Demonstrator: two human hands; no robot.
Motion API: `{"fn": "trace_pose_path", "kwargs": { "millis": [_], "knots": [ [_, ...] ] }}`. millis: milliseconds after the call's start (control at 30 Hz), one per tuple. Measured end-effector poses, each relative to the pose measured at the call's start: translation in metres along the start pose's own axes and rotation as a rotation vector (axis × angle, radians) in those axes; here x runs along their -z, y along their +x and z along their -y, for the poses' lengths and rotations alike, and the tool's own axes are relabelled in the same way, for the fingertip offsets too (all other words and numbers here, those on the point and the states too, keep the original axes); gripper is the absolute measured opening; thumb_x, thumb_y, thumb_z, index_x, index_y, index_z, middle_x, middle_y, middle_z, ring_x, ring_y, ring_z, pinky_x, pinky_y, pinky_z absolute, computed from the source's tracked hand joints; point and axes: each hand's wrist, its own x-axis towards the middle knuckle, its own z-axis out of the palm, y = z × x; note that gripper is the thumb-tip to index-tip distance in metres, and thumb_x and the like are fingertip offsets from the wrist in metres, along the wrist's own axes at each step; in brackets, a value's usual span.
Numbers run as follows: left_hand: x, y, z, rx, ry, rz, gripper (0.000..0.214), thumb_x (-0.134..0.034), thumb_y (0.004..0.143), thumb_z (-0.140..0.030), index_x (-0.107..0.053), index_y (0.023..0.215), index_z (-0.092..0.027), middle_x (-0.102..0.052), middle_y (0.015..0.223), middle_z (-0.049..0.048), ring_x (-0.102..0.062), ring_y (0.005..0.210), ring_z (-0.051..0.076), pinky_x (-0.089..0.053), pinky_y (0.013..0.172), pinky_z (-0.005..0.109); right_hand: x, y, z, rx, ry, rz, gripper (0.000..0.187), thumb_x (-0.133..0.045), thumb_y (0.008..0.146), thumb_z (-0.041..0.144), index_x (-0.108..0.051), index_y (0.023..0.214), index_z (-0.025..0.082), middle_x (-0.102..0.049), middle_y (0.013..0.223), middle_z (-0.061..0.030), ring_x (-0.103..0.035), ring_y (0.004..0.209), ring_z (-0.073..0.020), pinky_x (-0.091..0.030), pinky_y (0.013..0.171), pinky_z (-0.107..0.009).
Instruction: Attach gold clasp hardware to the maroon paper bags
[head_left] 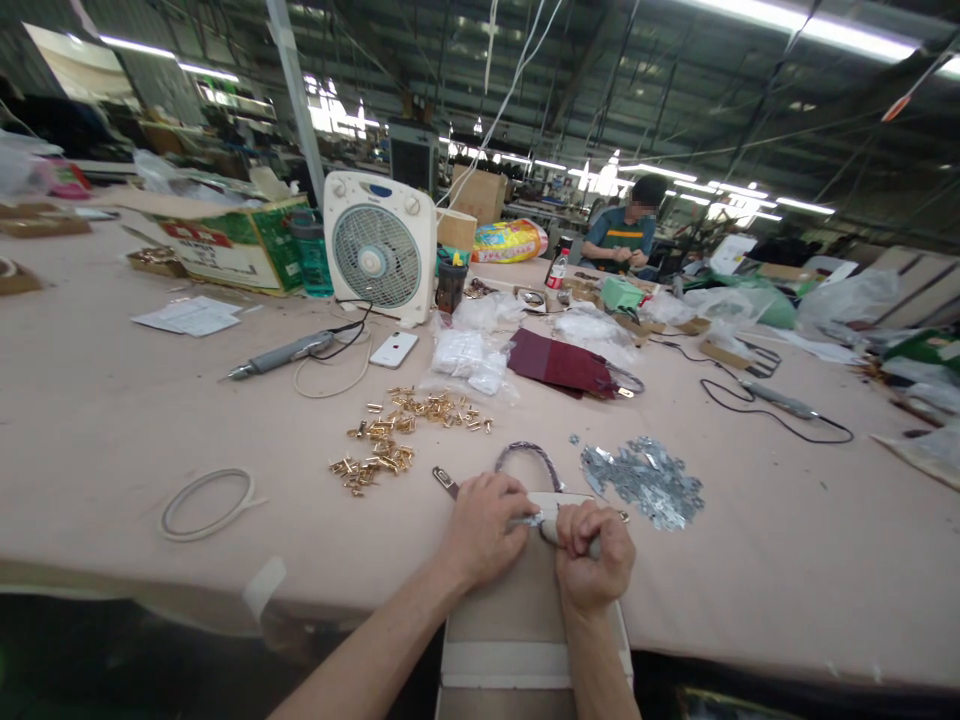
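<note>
A cream-and-tan handbag [517, 610] lies on the table's near edge, with a dark braided handle [529, 465] arching beyond it. My left hand [480, 530] grips the bag's top edge, and a small silver fitting [531, 520] shows at its fingertips. My right hand [592, 555] is shut around a grey electric screwdriver [559, 533], whose tip is hidden by my fingers. A flat metal strap end [446, 483] sticks out to the left of the bag.
A pile of gold metal fittings [397, 435] and scattered silver pieces [645, 482] lie beside the bag. Farther off are a second grey screwdriver [285, 352], a white phone [394, 349], a burgundy bag [559, 362] and a white fan [379, 245]. A co-worker [619, 225] sits beyond.
</note>
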Motion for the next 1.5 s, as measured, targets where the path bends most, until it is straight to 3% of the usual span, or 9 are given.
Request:
{"fn": "trace_pose_path", "kwargs": {
  "millis": [367, 600, 967, 1100, 1233, 1300, 1500],
  "knots": [
    [0.005, 0.004, 0.001, -0.009, 0.01, 0.038, 0.029, -0.066, 0.085, -0.021, -0.074, 0.109, -0.035, -0.069, 0.114, -0.0015, -0.057, 0.112, 0.024, -0.044, 0.101, 0.043, -0.004, -0.004, -0.009, 0.113, -0.074, 0.04, 0.033, -0.052, 0.102, 0.03, -0.059, 0.071, 0.021, -0.034, 0.053, 0.0067, -0.034, 0.045, -0.0103, -0.029, 0.047, -0.025],
    [0.003, 0.004, 0.001, -0.011, 0.018, 0.022, 0.025, -0.067, 0.085, -0.02, -0.072, 0.106, -0.033, -0.068, 0.113, -0.0019, -0.057, 0.112, 0.024, -0.043, 0.101, 0.042, -0.007, -0.004, -0.014, 0.113, -0.153, 0.045, 0.03, -0.053, 0.1, 0.027, -0.059, 0.071, 0.021, -0.037, 0.054, 0.0057, -0.038, 0.047, -0.0117, -0.031, 0.049, -0.026],
    [0.003, 0.003, 0.002, -0.039, -0.006, 0.008, 0.026, -0.067, 0.084, -0.017, -0.068, 0.106, -0.031, -0.068, 0.114, -0.0005, -0.058, 0.114, 0.024, -0.042, 0.1, 0.042, -0.019, 0.02, -0.021, -0.095, -0.534, 0.085, 0.046, -0.055, 0.101, 0.046, -0.052, 0.063, 0.02, -0.043, 0.052, 0.0054, -0.04, 0.046, -0.0102, -0.03, 0.044, -0.024],
    [0.0, -0.001, 0.006, -0.049, -0.07, -0.058, 0.03, -0.072, 0.082, -0.019, -0.065, 0.11, -0.029, -0.07, 0.114, 0.0009, -0.06, 0.114, 0.024, -0.043, 0.101, 0.042, -0.016, 0.028, -0.015, -0.219, -0.39, 0.092, 0.045, -0.058, 0.1, 0.047, -0.051, 0.065, 0.02, -0.039, 0.05, 0.0074, -0.034, 0.042, -0.0079, -0.026, 0.041, -0.022],
    [-0.003, -0.003, 0.01, -0.087, -0.112, -0.114, 0.022, -0.074, 0.083, -0.021, -0.066, 0.103, -0.027, -0.072, 0.119, -0.0002, -0.063, 0.115, 0.023, -0.042, 0.103, 0.042, -0.015, 0.046, -0.006, -0.25, -0.145, -0.011, 0.04, -0.06, 0.097, 0.045, -0.049, 0.067, 0.021, -0.036, 0.049, 0.0094, -0.029, 0.038, -0.0058, -0.024, 0.038, -0.019],
    [-0.004, -0.003, 0.011, -0.108, -0.107, -0.131, 0.019, -0.074, 0.085, -0.022, -0.068, 0.102, -0.028, -0.072, 0.121, -0.0004, -0.063, 0.117, 0.023, -0.042, 0.103, 0.043, -0.017, 0.055, -0.007, -0.265, -0.128, -0.036, 0.039, -0.062, 0.095, 0.046, -0.05, 0.068, 0.02, -0.037, 0.048, 0.0096, -0.029, 0.037, -0.0055, -0.024, 0.037, -0.017],
    [-0.004, -0.007, 0.009, -0.139, -0.062, -0.139, 0.011, -0.07, 0.091, -0.027, -0.07, 0.102, -0.027, -0.073, 0.121, 0.0015, -0.063, 0.117, 0.023, -0.043, 0.102, 0.045, -0.024, 0.06, -0.025, -0.461, -0.19, 0.06, 0.039, -0.067, 0.091, 0.05, -0.052, 0.07, 0.02, -0.035, 0.045, 0.011, -0.027, 0.036, -0.0051, -0.021, 0.034, -0.016]
  ]
}}
